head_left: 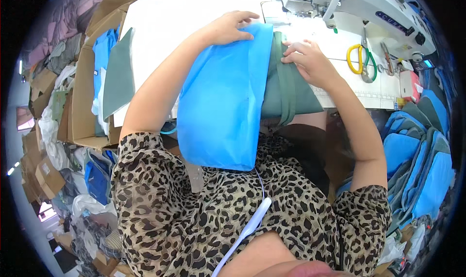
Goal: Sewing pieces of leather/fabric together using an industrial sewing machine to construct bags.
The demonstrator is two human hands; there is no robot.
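A bright blue fabric panel (221, 102) hangs from the sewing table's front edge toward my lap. My left hand (230, 28) lies on its upper end, fingers stretched out and apart, thumb on the blue cloth. Beside it on the right is a dark green fabric piece (303, 95), partly covered by the blue one. A long green strap (286, 90) runs down over this piece, its lower end looping past the table edge. My right hand (310, 62) rests at the strap's upper part with loosely bent, separated fingertips touching its edge. The sewing machine (376, 12) stands just beyond my hands.
Scissors (361, 62) with yellow and green handles lie right of my right hand, near small snips (387, 58). Blue and green pieces are stacked (412, 155) at the right. An open cardboard box (80, 92) with fabric stands at the left.
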